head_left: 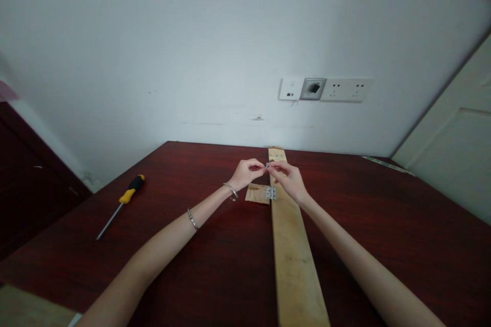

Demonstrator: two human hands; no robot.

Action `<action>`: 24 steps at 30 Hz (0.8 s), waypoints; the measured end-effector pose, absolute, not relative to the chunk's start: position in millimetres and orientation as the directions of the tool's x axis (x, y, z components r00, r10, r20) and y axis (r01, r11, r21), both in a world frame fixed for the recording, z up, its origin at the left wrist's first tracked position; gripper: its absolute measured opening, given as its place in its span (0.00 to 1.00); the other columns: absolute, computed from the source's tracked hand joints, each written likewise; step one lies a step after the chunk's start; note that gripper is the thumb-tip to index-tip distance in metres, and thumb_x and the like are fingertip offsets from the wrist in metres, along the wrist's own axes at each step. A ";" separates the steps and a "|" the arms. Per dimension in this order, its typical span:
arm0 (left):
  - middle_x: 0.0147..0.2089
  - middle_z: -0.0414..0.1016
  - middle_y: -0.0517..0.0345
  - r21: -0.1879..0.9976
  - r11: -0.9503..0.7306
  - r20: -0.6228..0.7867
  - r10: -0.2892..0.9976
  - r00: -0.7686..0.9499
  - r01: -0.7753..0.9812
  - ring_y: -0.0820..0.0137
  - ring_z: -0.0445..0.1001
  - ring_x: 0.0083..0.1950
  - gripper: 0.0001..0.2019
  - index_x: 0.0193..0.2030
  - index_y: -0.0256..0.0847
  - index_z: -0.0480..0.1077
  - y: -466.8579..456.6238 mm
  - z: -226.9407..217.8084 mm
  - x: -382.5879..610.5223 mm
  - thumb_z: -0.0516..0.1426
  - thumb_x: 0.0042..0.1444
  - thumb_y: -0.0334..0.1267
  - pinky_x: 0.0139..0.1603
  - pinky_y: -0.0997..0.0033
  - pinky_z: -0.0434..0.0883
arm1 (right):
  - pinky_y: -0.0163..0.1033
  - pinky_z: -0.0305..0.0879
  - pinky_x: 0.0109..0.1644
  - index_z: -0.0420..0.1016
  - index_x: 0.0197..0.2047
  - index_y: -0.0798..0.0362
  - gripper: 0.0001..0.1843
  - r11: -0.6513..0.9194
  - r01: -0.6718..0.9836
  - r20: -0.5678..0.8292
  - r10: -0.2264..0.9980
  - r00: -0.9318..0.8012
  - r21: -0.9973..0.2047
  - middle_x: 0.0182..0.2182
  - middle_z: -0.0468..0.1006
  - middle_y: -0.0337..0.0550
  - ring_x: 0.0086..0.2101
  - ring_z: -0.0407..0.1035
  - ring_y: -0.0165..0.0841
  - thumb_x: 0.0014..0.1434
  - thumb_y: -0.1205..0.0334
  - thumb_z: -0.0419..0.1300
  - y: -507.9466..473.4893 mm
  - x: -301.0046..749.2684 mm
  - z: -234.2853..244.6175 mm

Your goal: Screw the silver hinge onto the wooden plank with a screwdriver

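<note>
A long pale wooden plank [293, 245] lies lengthwise on the dark red table [383, 225]. A small silver hinge [270, 193] joins the plank to a small wooden block [256, 193] at its left edge. My left hand [245, 172] and my right hand [287, 178] meet above the plank's far part, just beyond the hinge. Both pinch a tiny metal piece [267, 165] between their fingertips; it is too small to name. My left wrist and forearm carry thin bracelets.
A screwdriver [120, 205] with a yellow and black handle lies on the table at the left. A row of wall sockets [326, 89] sits on the white wall behind. A pale door [456, 148] stands at the right, dark furniture [26, 184] at the left.
</note>
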State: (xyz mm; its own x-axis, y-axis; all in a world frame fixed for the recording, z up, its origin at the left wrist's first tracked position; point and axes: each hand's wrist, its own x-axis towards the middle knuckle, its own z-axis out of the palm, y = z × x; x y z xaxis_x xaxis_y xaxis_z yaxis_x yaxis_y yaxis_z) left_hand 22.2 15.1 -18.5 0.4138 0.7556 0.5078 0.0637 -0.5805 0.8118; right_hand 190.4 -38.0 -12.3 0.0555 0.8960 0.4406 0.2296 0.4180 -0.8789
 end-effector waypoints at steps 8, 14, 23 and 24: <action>0.35 0.77 0.53 0.834 -0.549 0.477 0.759 0.444 0.043 0.71 0.75 0.37 0.06 0.32 0.33 0.76 10.9 -19.1 24.2 0.62 0.51 0.35 0.43 0.72 0.71 | 0.38 0.70 0.31 0.79 0.30 0.52 0.13 0.427 0.261 0.457 0.887 0.065 -0.866 0.34 0.80 0.46 0.35 0.72 0.37 0.48 0.50 0.65 -35.7 193.6 -15.3; 0.37 0.76 0.52 0.845 -0.529 0.412 0.742 0.529 0.085 0.71 0.74 0.38 0.10 0.38 0.32 0.75 13.8 -23.8 21.9 0.62 0.53 0.37 0.43 0.72 0.71 | 0.40 0.70 0.34 0.78 0.29 0.52 0.13 0.428 0.278 0.460 0.886 0.058 -0.860 0.33 0.80 0.45 0.35 0.72 0.37 0.48 0.50 0.65 -32.3 198.1 -19.6; 0.51 0.68 0.46 0.430 -0.785 0.205 0.566 0.798 0.447 0.58 0.63 0.54 0.39 0.57 0.37 0.68 23.0 -41.1 6.0 0.68 0.40 0.55 0.56 0.60 0.64 | 0.44 0.69 0.43 0.78 0.27 0.52 0.12 0.401 0.341 0.441 0.896 0.044 -0.850 0.29 0.80 0.43 0.33 0.72 0.36 0.49 0.52 0.64 -32.3 212.8 -43.4; 0.51 0.67 0.46 0.387 -0.798 0.181 0.557 0.810 0.462 0.57 0.62 0.54 0.41 0.58 0.36 0.67 23.2 -43.5 6.7 0.68 0.39 0.58 0.57 0.59 0.63 | 0.44 0.69 0.43 0.79 0.27 0.52 0.11 0.404 0.347 0.441 0.897 0.034 -0.846 0.29 0.80 0.43 0.33 0.72 0.36 0.48 0.52 0.64 -33.1 213.2 -45.7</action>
State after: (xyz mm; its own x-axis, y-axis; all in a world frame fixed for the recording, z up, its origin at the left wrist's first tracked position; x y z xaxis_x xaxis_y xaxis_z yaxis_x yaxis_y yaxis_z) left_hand 6.7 23.2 -43.5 0.8101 0.5575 0.1814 0.4623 -0.7978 0.3871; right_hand 213.2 -33.1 -45.7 0.0335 0.8967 0.4413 0.3473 0.4036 -0.8465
